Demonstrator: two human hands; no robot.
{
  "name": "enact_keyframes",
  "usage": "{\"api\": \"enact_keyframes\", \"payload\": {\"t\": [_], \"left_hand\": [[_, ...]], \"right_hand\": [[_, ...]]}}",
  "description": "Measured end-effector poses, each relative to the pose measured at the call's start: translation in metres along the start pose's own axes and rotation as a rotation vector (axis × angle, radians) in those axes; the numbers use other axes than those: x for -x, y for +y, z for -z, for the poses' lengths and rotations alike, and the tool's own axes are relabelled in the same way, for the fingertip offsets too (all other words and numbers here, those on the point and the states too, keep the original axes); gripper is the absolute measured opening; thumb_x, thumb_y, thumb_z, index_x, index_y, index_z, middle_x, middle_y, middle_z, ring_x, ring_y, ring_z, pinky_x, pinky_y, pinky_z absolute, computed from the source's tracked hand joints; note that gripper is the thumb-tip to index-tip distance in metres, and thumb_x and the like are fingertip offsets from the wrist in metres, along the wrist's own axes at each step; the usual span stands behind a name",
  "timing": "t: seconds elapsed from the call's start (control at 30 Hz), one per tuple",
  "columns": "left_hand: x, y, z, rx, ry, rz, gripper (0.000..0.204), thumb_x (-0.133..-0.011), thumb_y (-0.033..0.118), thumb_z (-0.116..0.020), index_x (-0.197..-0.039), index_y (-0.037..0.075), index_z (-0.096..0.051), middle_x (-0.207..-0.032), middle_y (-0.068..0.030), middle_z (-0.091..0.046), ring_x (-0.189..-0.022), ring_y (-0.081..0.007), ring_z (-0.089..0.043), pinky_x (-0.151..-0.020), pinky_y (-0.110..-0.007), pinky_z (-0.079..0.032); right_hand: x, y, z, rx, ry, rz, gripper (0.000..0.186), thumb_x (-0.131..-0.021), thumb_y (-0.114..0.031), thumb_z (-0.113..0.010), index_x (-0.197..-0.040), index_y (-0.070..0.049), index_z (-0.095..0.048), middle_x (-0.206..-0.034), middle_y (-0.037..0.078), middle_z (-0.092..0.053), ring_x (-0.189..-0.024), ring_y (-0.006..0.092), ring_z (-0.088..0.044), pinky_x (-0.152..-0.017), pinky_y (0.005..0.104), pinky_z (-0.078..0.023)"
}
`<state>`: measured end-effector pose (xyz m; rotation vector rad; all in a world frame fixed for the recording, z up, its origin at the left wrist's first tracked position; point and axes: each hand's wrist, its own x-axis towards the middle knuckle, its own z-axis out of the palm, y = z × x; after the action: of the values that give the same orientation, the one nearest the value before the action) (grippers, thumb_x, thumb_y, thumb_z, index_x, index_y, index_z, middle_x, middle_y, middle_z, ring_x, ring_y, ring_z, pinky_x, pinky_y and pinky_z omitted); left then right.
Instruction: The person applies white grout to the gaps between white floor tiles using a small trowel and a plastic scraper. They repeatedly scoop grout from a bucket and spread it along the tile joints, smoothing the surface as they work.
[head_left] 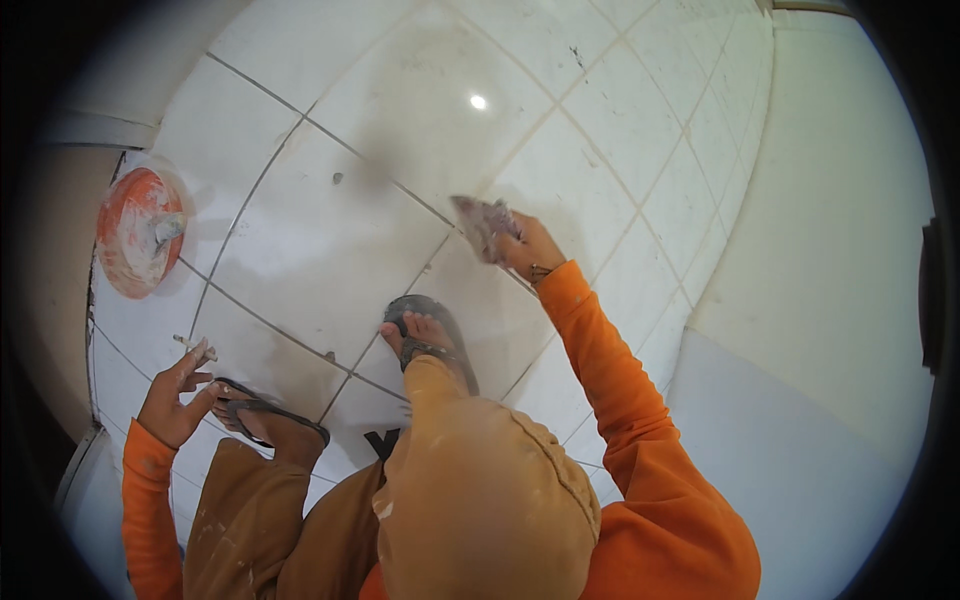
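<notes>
My right hand (530, 250) grips a crumpled pinkish-grey rag (484, 226), held out over the white floor tiles near a dark joint line; whether the rag touches the floor I cannot tell. Down at the left, my left hand (178, 398) is beside my left foot, with a slim white cigarette (194, 347) between its fingers. White smears mark those fingers. An orange-red bowl (112, 240) stands on the floor at the far left, coated inside with white paste; a greyish lump (166, 228) is in it.
White tiles (380, 100) cover the floor, with some joints dark and others pale. Small grey crumbs (337, 178) lie about. My sandalled feet (428, 335) are on the tiles. A pale wall (820, 230) runs along the right; a beige panel (60, 220) borders the left.
</notes>
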<state>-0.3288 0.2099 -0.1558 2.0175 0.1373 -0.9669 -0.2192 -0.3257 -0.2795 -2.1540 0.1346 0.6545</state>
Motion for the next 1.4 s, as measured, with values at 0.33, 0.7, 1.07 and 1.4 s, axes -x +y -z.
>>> {"api": "enact_keyframes", "payload": {"t": [0.33, 0.7, 1.07, 1.4], "left_hand": [[0.005, 0.056, 0.032, -0.051, -0.077, -0.111, 0.066, -0.089, 0.001, -0.065, -0.149, -0.005, -0.039, -0.132, -0.0246, -0.060, -0.118, -0.0302, -0.062, -0.101, -0.039, -0.049], [0.025, 0.203, 0.145, -0.363, -0.221, -0.406, 0.054, -0.092, 0.009, -0.064, -0.139, -0.011, -0.047, -0.131, -0.0338, -0.057, -0.112, -0.0389, -0.065, -0.091, -0.046, -0.053], [0.024, 0.163, 0.120, -0.536, -0.386, -0.544, 0.067, -0.084, 0.019, -0.067, -0.137, -0.016, -0.047, -0.129, -0.0313, -0.060, -0.114, -0.0360, -0.064, -0.101, -0.044, -0.048], [0.068, 0.099, 0.139, -0.370, -0.074, -0.448, 0.061, -0.086, 0.007, -0.065, -0.139, -0.016, -0.043, -0.126, -0.0333, -0.060, -0.109, -0.0405, -0.065, -0.093, -0.044, -0.053]], "right_hand": [[-0.018, -0.051, -0.021, 0.411, 0.115, -0.005, 0.049, -0.086, -0.013, -0.054, -0.134, -0.006, -0.055, -0.093, 0.030, -0.068, -0.090, 0.0453, -0.066, -0.082, 0.0529, -0.053], [-0.018, -0.048, -0.158, 0.782, 0.337, -0.030, 0.064, -0.088, -0.009, -0.054, -0.148, 0.006, -0.036, -0.134, 0.041, -0.049, -0.116, 0.0528, -0.058, -0.099, 0.0567, -0.047], [0.049, -0.070, -0.217, 0.715, 0.128, 0.062, 0.058, -0.091, -0.009, -0.050, -0.148, 0.001, -0.040, -0.135, 0.036, -0.053, -0.120, 0.0460, -0.059, -0.096, 0.0522, -0.051], [-0.046, -0.110, -0.065, 1.067, 0.007, 0.436, 0.061, -0.077, 0.003, -0.059, -0.128, -0.030, -0.066, -0.143, -0.001, -0.057, -0.144, 0.0202, -0.038, -0.119, 0.0607, -0.022]]}}
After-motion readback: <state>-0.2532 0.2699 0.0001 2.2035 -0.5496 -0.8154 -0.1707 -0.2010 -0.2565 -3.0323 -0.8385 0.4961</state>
